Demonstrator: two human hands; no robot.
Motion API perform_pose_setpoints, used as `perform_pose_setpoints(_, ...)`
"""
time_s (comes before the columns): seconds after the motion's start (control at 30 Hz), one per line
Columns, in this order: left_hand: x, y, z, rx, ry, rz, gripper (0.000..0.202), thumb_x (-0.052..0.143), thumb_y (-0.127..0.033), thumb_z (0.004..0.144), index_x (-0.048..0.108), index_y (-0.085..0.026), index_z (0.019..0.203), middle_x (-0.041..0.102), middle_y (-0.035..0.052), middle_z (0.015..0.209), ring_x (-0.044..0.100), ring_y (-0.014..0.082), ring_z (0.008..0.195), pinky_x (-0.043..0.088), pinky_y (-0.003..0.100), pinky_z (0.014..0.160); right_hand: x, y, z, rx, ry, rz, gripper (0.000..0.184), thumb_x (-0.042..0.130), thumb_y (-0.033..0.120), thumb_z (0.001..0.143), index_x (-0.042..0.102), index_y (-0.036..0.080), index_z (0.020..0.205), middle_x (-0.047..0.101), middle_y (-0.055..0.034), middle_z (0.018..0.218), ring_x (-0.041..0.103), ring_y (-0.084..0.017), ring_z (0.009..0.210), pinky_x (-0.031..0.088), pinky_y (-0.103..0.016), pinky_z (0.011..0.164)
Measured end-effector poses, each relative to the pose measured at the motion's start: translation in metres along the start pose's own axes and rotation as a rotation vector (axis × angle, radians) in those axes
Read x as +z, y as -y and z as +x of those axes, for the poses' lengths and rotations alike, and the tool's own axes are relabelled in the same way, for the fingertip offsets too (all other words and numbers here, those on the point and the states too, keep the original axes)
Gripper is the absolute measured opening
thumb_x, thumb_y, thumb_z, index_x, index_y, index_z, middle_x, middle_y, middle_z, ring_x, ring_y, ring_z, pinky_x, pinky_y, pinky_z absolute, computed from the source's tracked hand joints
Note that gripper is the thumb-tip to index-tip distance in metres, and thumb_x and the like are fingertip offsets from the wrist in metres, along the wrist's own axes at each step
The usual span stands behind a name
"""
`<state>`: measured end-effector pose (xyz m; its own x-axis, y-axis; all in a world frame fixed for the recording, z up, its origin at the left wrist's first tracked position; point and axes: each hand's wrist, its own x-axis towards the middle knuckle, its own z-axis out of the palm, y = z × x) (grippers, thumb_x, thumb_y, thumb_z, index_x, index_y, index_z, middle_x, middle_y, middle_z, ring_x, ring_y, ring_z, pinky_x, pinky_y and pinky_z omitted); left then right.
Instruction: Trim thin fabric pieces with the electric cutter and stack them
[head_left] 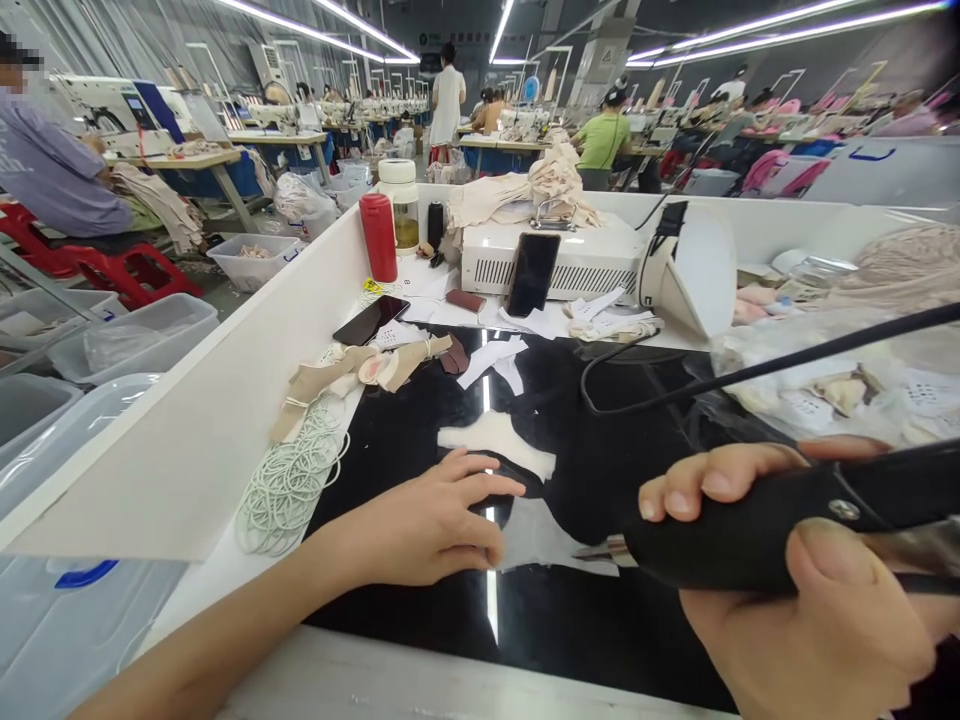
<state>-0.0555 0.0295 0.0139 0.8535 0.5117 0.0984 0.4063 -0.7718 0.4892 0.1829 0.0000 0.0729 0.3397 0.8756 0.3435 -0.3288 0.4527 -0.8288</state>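
Observation:
My left hand [435, 520] rests palm down on the black glossy worktop [585, 620], fingers stretched over a thin pale fabric piece [536, 535]. My right hand [817, 590] is wrapped round the black handle of a corded hot-tip tool [750, 535]; its metal tip touches the right edge of that fabric. Another cream fabric piece [499, 440] lies just beyond my left fingers. The tool's black cable [825, 350] runs up to the right.
A pile of white elastic loops [289, 485] and tan fabric strips [352, 372] lie left. Two phones [532, 272], a red bottle [379, 237], a white machine box [585, 262] and paper tags sit behind. White walls edge the bench; plastic bins stand left. Other workers sit beyond.

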Motion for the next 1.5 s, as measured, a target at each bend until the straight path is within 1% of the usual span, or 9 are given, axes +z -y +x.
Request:
perform_pose_setpoints(0.1,-0.012,0.002,-0.004,0.004,-0.035,0.080,0.028,0.055,-0.002,0.095,0.073,-0.024,0.096,0.052,0.0041,0.152,0.036,0.0317,0.149,0.026,0.057,0.125,-0.001,-0.002,0.000,-0.003,-0.006,-0.008,0.045,0.095,0.035,0.063,0.067,0.031,0.098,0.064,0.0050,0.068,0.057,-0.018,0.056,0.056,-0.032,0.049)
perform_pose_setpoints(0.17,-0.016,0.000,-0.005,-0.032,-0.116,0.114,0.036,0.049,0.006,0.090,0.071,-0.021,0.097,0.058,0.0064,0.143,0.044,0.0279,0.141,0.038,0.049,0.120,-0.001,-0.004,-0.002,-0.007,-0.006,-0.016,0.046,0.094,0.037,0.065,0.065,0.030,0.101,0.064,0.0048,0.069,0.057,-0.018,0.057,0.057,-0.032,0.050)
perform_pose_setpoints(0.27,-0.012,-0.008,-0.003,-0.096,-0.215,0.088,0.033,0.047,0.005,0.093,0.069,-0.019,0.101,0.065,0.0070,0.117,0.060,0.0210,0.114,0.053,0.033,0.095,-0.001,-0.007,-0.005,-0.023,0.018,-0.015,0.045,0.092,0.037,0.070,0.064,0.029,0.104,0.065,0.0037,0.072,0.059,-0.018,0.059,0.058,-0.033,0.052)
perform_pose_setpoints(0.37,0.000,-0.016,0.002,-0.128,-0.205,0.073,0.027,0.049,-0.002,0.098,0.068,-0.018,0.109,0.067,0.0053,0.108,0.064,0.0191,0.098,0.055,0.033,0.087,0.000,-0.010,-0.007,-0.039,0.048,0.001,0.042,0.090,0.036,0.074,0.063,0.028,0.106,0.064,0.0034,0.074,0.060,-0.017,0.060,0.057,-0.032,0.053)
perform_pose_setpoints(0.53,0.013,-0.007,0.003,-0.067,-0.148,0.148,0.030,0.050,0.001,0.096,0.066,-0.017,0.114,0.070,0.0051,0.119,0.065,0.0220,0.110,0.054,0.039,0.098,0.001,-0.013,-0.009,-0.043,0.080,-0.004,0.041,0.086,0.037,0.079,0.060,0.028,0.109,0.064,0.0040,0.077,0.061,-0.016,0.062,0.056,-0.032,0.056)
perform_pose_setpoints(0.67,0.010,0.000,0.003,0.007,-0.213,0.216,0.030,0.047,0.002,0.097,0.066,-0.016,0.114,0.071,0.0053,0.125,0.064,0.0218,0.118,0.047,0.042,0.112,0.000,-0.017,-0.012,-0.062,0.126,-0.020,0.037,0.081,0.035,0.085,0.058,0.029,0.114,0.063,0.0040,0.081,0.062,-0.016,0.065,0.055,-0.033,0.060)
perform_pose_setpoints(0.87,0.013,-0.028,0.012,-0.117,-0.257,0.048,0.018,0.062,-0.016,0.101,0.066,-0.016,0.119,0.071,0.0058,0.118,0.065,0.0203,0.110,0.053,0.034,0.101,0.003,-0.021,-0.019,-0.076,0.153,0.015,0.033,0.079,0.032,0.088,0.059,0.031,0.115,0.063,0.0038,0.085,0.063,-0.017,0.067,0.054,-0.035,0.063)
perform_pose_setpoints(1.17,0.030,-0.038,0.009,-0.155,-0.059,-0.085,0.076,0.088,-0.052,0.077,0.060,-0.014,0.136,0.061,0.0120,0.138,0.055,0.0297,0.129,0.047,0.044,0.114,0.004,-0.012,-0.021,-0.092,0.030,-0.076,0.034,0.080,0.032,0.087,0.061,0.030,0.114,0.063,0.0031,0.083,0.063,-0.018,0.070,0.057,-0.035,0.063)
perform_pose_setpoints(1.5,0.031,-0.040,0.007,-0.156,-0.004,-0.112,0.090,0.091,-0.051,0.074,0.051,-0.023,0.149,0.055,0.0098,0.146,0.048,0.0305,0.135,0.048,0.045,0.113,0.005,-0.015,-0.026,-0.061,0.055,-0.160,0.052,0.087,0.046,0.075,0.057,0.030,0.114,0.064,-0.0006,0.083,0.068,-0.025,0.072,0.060,-0.045,0.064)
